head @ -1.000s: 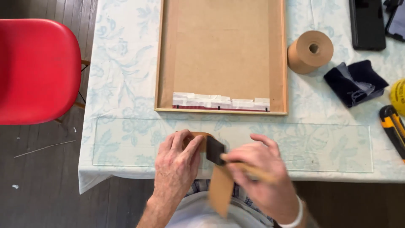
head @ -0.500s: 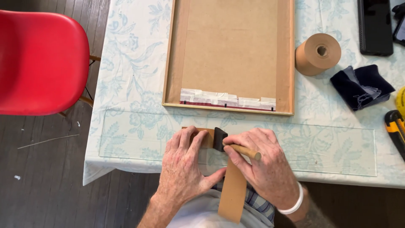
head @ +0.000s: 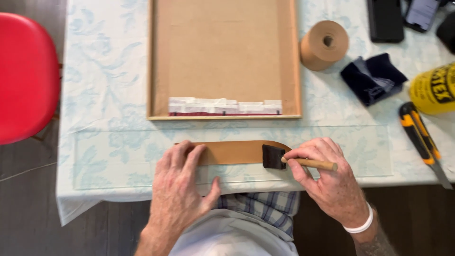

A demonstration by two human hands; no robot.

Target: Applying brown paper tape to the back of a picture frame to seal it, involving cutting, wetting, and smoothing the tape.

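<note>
Near the table's [head: 95,156] front edge, the left hand [head: 182,185] lies flat, fingers spread, pressing the brown paper strip [head: 234,152]. The right hand [head: 327,182] is closed around a foam brush [head: 279,158] at the strip's right end. Beyond lies a wooden frame [head: 223,59]; bare cloth lies between.

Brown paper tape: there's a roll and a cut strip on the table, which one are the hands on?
The cut strip, lying flat near the table edge. The left hand presses its end down; the right hand holds a foam brush on it. The roll stands untouched beside the frame.
</note>
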